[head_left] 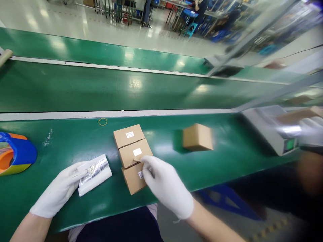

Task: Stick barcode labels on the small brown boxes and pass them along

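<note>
My left hand (pixel 63 186), in a white glove, grips a folded white label sheet (pixel 97 178) printed with rows of small barcode-like marks. Three brown cardboard boxes lie in a column to its right: the far box (pixel 133 139) and middle box (pixel 128 155) bear white labels on top, and the near box (pixel 132 179) has one by its right edge. Over the middle box, my gloved right hand (pixel 166 185) is closed, thumb and forefinger pinched at a small tan piece (pixel 137 160). Whether that piece is loose or part of the box I cannot tell.
Another cardboard box (pixel 198 137) stands apart on the green bench (pixel 161 134). Blue, orange and yellow tape rolls (pixel 25 154) sit at the left. A rubber band (pixel 102 121) lies near the white rail. At right, a co-worker's gloved hand (pixel 313 122) is by a grey scale-like device (pixel 272 134).
</note>
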The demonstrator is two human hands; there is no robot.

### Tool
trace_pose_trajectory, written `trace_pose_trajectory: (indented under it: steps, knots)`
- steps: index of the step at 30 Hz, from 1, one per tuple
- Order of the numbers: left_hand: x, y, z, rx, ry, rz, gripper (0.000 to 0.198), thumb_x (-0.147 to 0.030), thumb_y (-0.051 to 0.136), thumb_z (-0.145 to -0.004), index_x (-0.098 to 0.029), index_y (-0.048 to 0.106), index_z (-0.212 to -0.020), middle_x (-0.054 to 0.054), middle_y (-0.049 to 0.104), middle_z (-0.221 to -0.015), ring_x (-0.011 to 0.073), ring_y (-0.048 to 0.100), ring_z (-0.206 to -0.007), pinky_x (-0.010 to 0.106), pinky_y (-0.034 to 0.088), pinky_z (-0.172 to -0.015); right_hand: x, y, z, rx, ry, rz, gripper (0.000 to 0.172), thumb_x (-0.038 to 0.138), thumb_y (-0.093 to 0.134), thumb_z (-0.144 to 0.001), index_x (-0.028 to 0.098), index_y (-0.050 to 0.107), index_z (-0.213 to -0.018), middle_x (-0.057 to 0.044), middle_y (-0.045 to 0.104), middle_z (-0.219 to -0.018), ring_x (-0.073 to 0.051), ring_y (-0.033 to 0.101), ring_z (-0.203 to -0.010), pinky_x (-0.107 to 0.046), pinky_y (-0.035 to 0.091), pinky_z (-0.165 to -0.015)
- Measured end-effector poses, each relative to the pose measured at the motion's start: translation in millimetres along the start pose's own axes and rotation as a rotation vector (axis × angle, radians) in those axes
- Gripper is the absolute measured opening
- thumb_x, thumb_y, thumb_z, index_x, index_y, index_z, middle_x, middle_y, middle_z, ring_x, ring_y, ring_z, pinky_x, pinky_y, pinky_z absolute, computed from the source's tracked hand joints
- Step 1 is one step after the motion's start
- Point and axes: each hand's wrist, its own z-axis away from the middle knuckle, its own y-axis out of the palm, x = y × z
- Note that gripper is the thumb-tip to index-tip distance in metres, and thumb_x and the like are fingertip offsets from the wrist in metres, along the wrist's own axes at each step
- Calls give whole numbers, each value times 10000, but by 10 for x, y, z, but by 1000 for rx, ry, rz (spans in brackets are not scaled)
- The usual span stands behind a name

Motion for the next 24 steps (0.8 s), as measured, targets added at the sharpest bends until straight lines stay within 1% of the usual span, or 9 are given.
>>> trace_pose_trajectory:
  steps: [4,7,10,13,15,18,19,21,24]
  knots:
    - [23,-9,-8,24,-13,16,433,-457,702,-921,-244,705,-1298,81,653,-1446,337,576,-1369,423,528,-1109,-31,66,13,-81,19,188,626,159,589,-867,325,500,-1464,-26,641,-1020,-233,639,-822,-364,540,-716]
    - [-22,-16,13,-87,10,-122,539,-509,714,-898,-244,660,-1364,82,611,-1496,346,537,-1404,433,482,-1152,-363,-122,-59,-268,73,234,705,253,654,-861,305,446,-1532,-54,618,-1063,-261,638,-888,-395,561,-748]
    - [-75,-11,63,-334,49,-434,693,-595,721,-854,-283,582,-1458,86,609,-1493,394,535,-1390,529,423,-1181,-932,-614,-203,-476,27,272,587,250,580,-903,200,528,-1486,-100,634,-1049,-285,636,-931,-465,546,-882]
    - [-61,119,123,-518,310,-838,717,-626,681,-860,-249,585,-1462,129,591,-1494,443,503,-1395,604,334,-1213,-1480,-1252,-352,-659,84,250,499,211,532,-915,159,606,-1406,-185,606,-1320,-351,517,-1297,-506,361,-1143]
    - [-2,331,155,-459,604,-1054,682,-598,680,-876,-246,594,-1455,127,546,-1540,428,450,-1441,572,296,-1243,-1735,-1578,-414,-659,127,204,484,222,541,-932,117,604,-1400,-229,523,-1462,-367,408,-1425,-468,280,-1193]
    - [120,781,144,-125,960,-1276,768,-608,706,-867,-290,500,-1535,94,467,-1615,414,376,-1495,582,255,-1257,-1949,-1745,-432,-580,193,84,505,291,546,-951,86,577,-1412,-262,595,-1384,-358,574,-1292,-430,442,-1063]
    - [153,931,115,-33,1028,-1334,793,-609,704,-872,-292,465,-1558,92,449,-1629,415,360,-1503,607,226,-1260,-1985,-1724,-416,-556,218,42,523,316,535,-952,80,564,-1418,-265,635,-1324,-351,639,-1204,-430,497,-993]
    - [189,1176,24,52,1116,-1412,720,-557,673,-918,-288,469,-1554,93,465,-1619,402,369,-1500,645,181,-1263,-2011,-1608,-335,-520,255,-25,569,359,530,-935,75,539,-1428,-254,689,-1222,-346,701,-1083,-440,554,-909]
    - [156,1372,-133,34,1148,-1465,536,-488,618,-972,-283,573,-1465,98,504,-1589,389,409,-1476,675,206,-1249,-1931,-1323,-58,-438,256,-104,632,434,605,-882,134,530,-1433,-177,733,-1136,-335,723,-1040,-449,586,-902]
